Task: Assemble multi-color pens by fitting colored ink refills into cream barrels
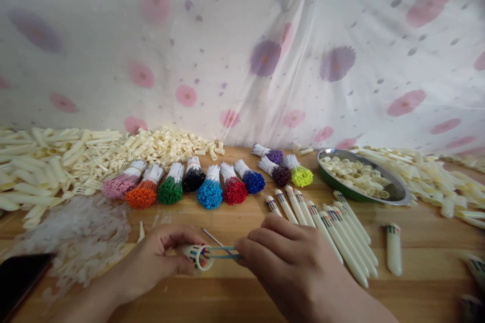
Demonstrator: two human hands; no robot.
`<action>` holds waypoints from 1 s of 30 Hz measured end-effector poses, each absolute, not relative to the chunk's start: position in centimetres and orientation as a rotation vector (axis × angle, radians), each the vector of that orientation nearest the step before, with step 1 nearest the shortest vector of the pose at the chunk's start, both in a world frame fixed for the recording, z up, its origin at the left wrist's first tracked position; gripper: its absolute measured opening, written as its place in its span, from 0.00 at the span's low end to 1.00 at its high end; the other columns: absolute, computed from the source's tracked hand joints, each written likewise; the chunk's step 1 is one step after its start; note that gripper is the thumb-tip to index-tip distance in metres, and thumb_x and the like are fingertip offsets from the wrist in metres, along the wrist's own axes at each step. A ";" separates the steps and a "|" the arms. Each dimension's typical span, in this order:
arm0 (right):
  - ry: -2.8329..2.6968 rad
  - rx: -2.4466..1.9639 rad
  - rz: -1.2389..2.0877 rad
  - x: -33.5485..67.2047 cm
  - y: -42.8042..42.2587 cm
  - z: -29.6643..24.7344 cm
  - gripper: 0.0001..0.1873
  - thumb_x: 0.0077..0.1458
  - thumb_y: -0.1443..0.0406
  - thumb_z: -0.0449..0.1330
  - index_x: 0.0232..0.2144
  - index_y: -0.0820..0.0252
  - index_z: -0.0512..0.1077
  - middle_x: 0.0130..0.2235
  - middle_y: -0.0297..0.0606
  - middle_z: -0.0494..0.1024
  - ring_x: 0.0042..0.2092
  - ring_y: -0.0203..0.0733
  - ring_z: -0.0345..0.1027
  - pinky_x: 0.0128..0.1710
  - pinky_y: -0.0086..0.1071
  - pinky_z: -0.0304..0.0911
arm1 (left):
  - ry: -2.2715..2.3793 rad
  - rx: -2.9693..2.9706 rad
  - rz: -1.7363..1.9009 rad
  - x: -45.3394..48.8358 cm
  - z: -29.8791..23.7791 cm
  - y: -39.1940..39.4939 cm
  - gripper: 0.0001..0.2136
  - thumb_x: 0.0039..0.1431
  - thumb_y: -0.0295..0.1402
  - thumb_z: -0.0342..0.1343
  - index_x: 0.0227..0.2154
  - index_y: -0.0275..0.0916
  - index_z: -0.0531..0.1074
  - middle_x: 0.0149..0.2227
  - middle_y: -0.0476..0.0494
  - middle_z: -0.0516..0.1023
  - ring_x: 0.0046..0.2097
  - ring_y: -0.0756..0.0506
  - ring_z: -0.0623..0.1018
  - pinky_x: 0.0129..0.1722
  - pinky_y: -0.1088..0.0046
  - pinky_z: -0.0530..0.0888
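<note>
L hand point(159, 257) pinches pen barrel point(195, 255), open end facing R. R hand point(288, 257) pinches thin refill point(223, 255), lying L–R btwn hands, tip at barrel mouth. Refill bundles point(210, 194) just beyond hands.

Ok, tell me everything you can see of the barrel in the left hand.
The barrel is a short cream plastic tube, held roughly level above the table, open mouth facing right. Coloured tips show inside its rim. The left hand pinches its other end; the right hand holds thin teal refills running into the mouth.
</note>
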State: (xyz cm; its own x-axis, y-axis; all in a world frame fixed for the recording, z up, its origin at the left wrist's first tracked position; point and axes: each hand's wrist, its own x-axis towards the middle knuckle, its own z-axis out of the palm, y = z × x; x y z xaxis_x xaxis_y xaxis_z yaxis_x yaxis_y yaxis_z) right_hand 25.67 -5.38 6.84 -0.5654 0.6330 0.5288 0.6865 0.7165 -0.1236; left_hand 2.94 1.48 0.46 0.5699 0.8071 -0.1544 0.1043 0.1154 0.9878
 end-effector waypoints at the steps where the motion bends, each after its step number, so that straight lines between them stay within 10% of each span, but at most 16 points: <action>1: -2.387 -0.986 -0.170 25.7 -5.4 7.0 0.14 0.62 0.71 0.47 0.32 0.65 0.72 0.26 0.36 0.72 0.28 0.37 0.60 0.25 0.31 0.56 | 0.841 1.385 0.604 2.9 0.5 1.4 0.10 0.40 0.27 0.66 0.28 0.47 0.80 0.30 0.56 0.81 0.34 0.47 0.77 0.36 0.75 0.71; 12: -2.435 -0.870 -0.476 25.9 -5.8 7.6 0.17 0.64 0.71 0.45 0.35 0.66 0.74 0.29 0.36 0.76 0.31 0.38 0.65 0.26 0.32 0.60 | 0.692 1.509 0.486 2.9 0.6 1.7 0.09 0.48 0.39 0.63 0.34 0.46 0.80 0.33 0.49 0.82 0.36 0.45 0.78 0.36 0.74 0.70; 30: -2.452 -0.853 -0.491 25.8 -5.8 7.7 0.14 0.61 0.72 0.49 0.31 0.64 0.74 0.26 0.35 0.74 0.27 0.37 0.62 0.21 0.32 0.57 | 0.857 1.490 0.411 3.1 0.7 1.4 0.12 0.41 0.24 0.62 0.29 0.45 0.80 0.31 0.53 0.82 0.35 0.46 0.78 0.35 0.75 0.71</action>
State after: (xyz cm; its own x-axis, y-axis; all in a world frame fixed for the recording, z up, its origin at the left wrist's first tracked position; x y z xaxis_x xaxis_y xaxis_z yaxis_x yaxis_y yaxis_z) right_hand 25.76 -5.80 7.71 -0.6821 0.4740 0.5568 0.6518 0.7393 0.1692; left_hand 3.08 1.44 0.74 0.6545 0.7166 -0.2412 0.2607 0.0856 0.9616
